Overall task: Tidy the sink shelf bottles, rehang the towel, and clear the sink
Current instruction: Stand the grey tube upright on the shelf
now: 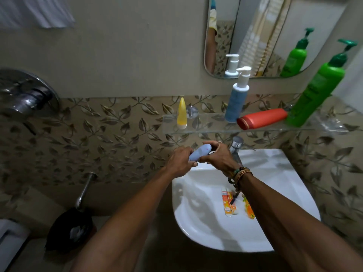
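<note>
Above sink, smooth pale-blue bottle

Orange bottle lies toppled on the glass shelf; orange sachets lie in the white sink.

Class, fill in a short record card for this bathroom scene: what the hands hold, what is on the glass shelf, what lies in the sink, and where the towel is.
Hands: left hand and right hand together hold a pale blue oblong bottle
Shelf, upright: small yellow tapered bottle, blue pump bottle, large green pump bottle
Shelf, lying down: orange-red bottle
White sink: orange sachets, dark razor-like item
White towel: top left wall
</note>
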`<state>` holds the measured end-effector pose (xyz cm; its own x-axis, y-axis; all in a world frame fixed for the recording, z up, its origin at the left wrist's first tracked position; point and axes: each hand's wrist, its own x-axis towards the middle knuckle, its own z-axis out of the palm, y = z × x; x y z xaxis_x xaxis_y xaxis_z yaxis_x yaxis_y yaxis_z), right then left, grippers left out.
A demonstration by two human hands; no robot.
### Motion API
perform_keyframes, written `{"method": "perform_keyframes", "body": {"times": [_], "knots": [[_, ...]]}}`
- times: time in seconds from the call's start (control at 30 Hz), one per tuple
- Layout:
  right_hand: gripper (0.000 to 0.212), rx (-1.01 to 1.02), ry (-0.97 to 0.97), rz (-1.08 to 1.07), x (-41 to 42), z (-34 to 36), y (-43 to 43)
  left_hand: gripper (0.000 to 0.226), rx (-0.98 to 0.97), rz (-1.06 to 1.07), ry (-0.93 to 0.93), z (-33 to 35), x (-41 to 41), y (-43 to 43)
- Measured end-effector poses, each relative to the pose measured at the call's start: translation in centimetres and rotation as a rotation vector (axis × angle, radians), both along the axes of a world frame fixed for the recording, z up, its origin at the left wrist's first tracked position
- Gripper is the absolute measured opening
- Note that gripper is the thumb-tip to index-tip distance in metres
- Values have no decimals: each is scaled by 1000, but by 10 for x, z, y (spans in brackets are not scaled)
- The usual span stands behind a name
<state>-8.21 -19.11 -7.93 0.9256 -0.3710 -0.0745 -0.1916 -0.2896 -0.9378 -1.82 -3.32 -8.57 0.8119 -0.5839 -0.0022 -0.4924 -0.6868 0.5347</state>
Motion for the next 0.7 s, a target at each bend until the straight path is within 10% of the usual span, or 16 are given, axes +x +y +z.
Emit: {"method": "perform_keyframes", "body": {"times": [0.7], "knots": [[35,69,-261,87,-21,114,-20,28,-431,27,-59,104,-13,-46]]}}
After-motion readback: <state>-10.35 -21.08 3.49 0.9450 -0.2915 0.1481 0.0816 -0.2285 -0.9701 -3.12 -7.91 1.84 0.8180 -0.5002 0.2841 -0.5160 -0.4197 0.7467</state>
